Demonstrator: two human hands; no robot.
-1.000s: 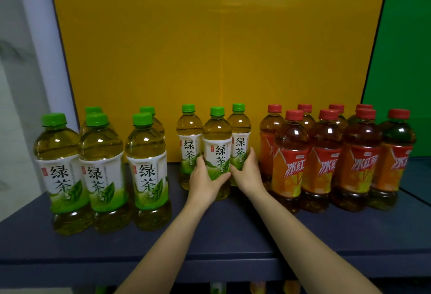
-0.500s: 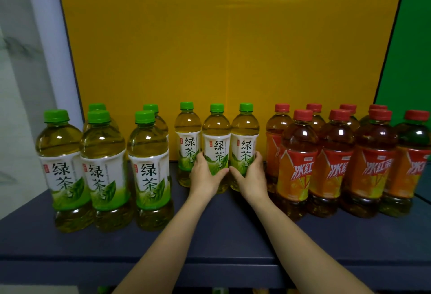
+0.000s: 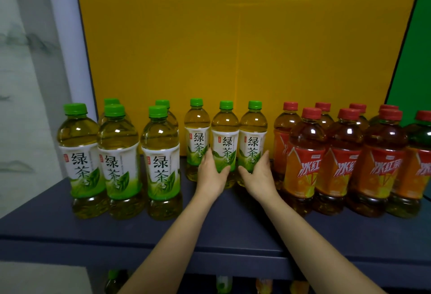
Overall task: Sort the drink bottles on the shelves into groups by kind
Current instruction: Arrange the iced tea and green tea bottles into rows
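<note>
Two bottles are sitting in your hands at once. Your left grip (image 3: 211, 177) is wrapping the middle small green tea bottle (image 3: 225, 141), with the thumb lying across the front of its label and the fingers tucking into the gap on its left. Your right grip (image 3: 257, 178) is curling round the right small green tea bottle (image 3: 253, 141), thumb on the front and fingers reaching round its outer side.

Both bottles are standing upright on the shelf (image 3: 210, 230), near the yellow back panel (image 3: 233, 49). The third small green tea bottle (image 3: 197, 135) is standing just beside them on the left.

You are taking them low on the label, probably so they are moving without tipping. Handling the pair together is likely drawing the small green teas into one tight row. That row is sitting between the large green tea bottles (image 3: 161, 161) on the left and the red-capped iced tea bottles (image 3: 305, 161) on the right, each already grouped by kind.

Your forearms are reaching forward over the shelf's front edge and angling slightly inward, with wrists fairly straight and palms facing each other. Whether either base is lifting off the shelf is hidden behind your hands.
</note>
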